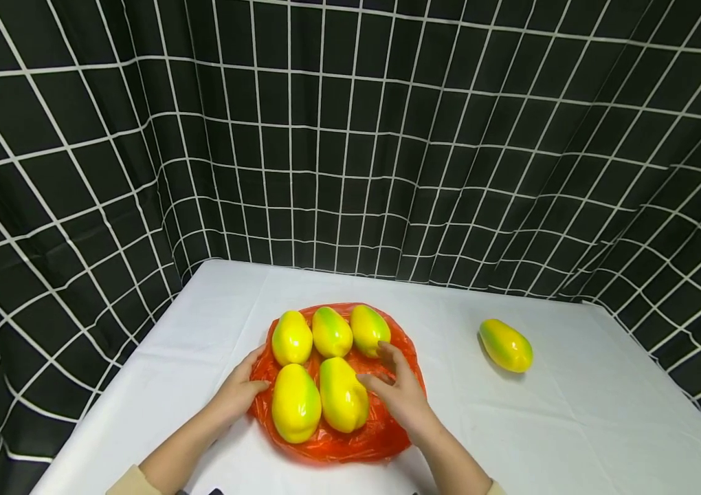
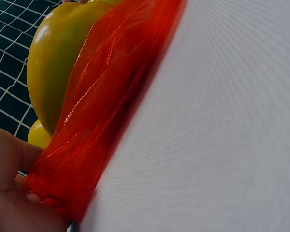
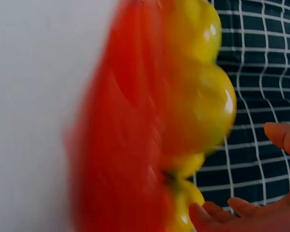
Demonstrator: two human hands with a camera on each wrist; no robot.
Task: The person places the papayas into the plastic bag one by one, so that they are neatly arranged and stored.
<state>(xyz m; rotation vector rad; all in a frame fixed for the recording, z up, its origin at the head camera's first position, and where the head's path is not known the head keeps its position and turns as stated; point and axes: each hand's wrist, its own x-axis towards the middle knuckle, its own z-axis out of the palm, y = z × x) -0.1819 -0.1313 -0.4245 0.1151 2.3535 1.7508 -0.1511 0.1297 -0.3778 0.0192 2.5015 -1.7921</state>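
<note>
A crumpled red plastic bag (image 1: 381,419) lies spread on the table, with several glossy yellow-green papayas (image 1: 296,403) grouped on it. At the bag's left edge is my left hand (image 1: 238,393), thumb on the inner side. In the left wrist view this hand (image 2: 12,188) holds the red film between thumb and fingers, the fingertips partly hidden by it. My right hand (image 1: 401,395) hovers over the bag's right side, fingers spread near the front right papaya (image 1: 343,395). In the right wrist view its fingers (image 3: 215,212) are apart with nothing between them.
One more papaya (image 1: 506,346) lies alone on the white tablecloth (image 1: 579,392), to the right of the bag. Black cloth with a white grid (image 1: 350,158) hangs behind the table and along both sides.
</note>
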